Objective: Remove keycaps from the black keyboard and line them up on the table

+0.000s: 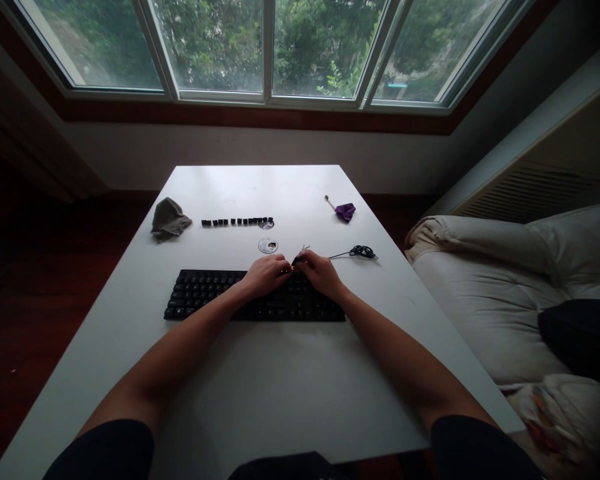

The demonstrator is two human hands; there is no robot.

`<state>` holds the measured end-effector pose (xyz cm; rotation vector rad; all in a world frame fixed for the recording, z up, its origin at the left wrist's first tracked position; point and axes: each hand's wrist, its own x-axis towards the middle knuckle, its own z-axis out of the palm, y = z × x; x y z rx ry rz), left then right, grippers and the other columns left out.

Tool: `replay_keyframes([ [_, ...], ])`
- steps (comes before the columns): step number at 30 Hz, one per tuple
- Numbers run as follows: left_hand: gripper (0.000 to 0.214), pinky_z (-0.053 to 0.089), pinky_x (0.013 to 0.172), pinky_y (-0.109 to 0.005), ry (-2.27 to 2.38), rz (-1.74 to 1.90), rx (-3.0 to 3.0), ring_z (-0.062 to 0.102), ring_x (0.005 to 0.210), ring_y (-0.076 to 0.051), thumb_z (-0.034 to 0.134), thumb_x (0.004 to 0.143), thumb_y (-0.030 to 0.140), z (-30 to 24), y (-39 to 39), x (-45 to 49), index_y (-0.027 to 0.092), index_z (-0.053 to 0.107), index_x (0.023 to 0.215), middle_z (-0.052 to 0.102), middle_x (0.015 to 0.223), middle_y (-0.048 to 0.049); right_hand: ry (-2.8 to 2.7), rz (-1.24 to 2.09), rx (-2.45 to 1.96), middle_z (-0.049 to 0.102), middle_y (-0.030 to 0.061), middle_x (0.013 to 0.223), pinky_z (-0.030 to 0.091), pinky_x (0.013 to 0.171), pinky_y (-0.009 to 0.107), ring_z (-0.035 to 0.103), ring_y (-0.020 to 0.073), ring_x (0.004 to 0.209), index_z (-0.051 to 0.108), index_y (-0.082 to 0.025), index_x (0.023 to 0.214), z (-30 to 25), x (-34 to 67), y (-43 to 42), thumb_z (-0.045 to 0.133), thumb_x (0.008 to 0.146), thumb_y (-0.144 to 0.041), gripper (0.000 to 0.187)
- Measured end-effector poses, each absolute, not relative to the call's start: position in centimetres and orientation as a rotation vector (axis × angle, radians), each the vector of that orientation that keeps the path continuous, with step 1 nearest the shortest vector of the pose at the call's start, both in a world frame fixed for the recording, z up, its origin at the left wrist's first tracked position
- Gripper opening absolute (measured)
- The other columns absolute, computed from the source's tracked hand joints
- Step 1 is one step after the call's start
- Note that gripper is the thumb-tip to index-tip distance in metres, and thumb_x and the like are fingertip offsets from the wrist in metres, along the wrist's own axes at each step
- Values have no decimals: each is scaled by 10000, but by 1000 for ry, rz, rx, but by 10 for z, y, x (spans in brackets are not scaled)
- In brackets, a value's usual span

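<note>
A black keyboard [200, 293] lies lengthwise before me on the white table, with both hands over its far edge right of the middle. My right hand [321, 272] is closed in a pinch on a small dark tool with thin, shiny wire-like ends [304, 250] that stick up past the fingers. Close beside it, my left hand [267, 275] has its fingers curled together at the keys, and what they pinch, if anything, is hidden. A tiny reddish spot shows between the hands. Beyond them, loose black keycaps [234, 221] stand in a row.
Two round, shiny dishes lie past the keyboard, the nearer dish [263, 250] apart from the keycaps. A grey cloth [170, 219] sits far left. At right are a coiled black cable [363, 251] and a purple cloth [345, 213] by a thin stick. A sofa [480, 287] flanks the table.
</note>
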<state>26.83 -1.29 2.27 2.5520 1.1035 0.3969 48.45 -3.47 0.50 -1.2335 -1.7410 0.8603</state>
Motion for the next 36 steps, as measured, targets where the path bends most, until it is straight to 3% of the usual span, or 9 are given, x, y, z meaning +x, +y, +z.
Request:
replay_keyframes([
  [5,225,522,821,-348,1132,533,2467,664,963,-215,524,993,356,21,-12,274,246,688,1102,683,1100,-65,-1454,1129,-1069,718,15,838,618,687,332,727,196,798,552,-235,1011,1,485,-26,639,906,-531,326],
  [13,147,541,790,-299,987,808,2179,688,858,-160,617,927,249,26,-18,281,229,655,1067,740,974,-16,-1443,1247,-984,729,18,804,625,671,333,741,204,780,582,-214,984,13,498,-17,736,855,-507,356],
  [19,335,547,777,-299,950,909,2182,675,784,-141,636,915,221,28,-25,285,268,606,1245,750,988,-6,-1433,1298,-1057,745,43,788,629,660,343,747,213,735,599,-187,970,30,507,-18,772,832,-515,396],
  [30,182,545,752,-276,840,883,2335,666,825,-141,656,928,240,30,-26,283,255,724,1097,703,1036,-36,-1288,1365,-1202,750,66,743,625,597,320,728,195,641,588,-169,874,38,503,-23,810,792,-485,395],
  [36,208,550,938,-374,808,923,2429,659,1100,-213,643,951,232,28,-23,283,290,730,1131,676,1252,-56,-1223,1391,-1208,749,60,740,635,611,328,732,196,647,589,-174,888,35,503,-23,819,782,-466,387],
])
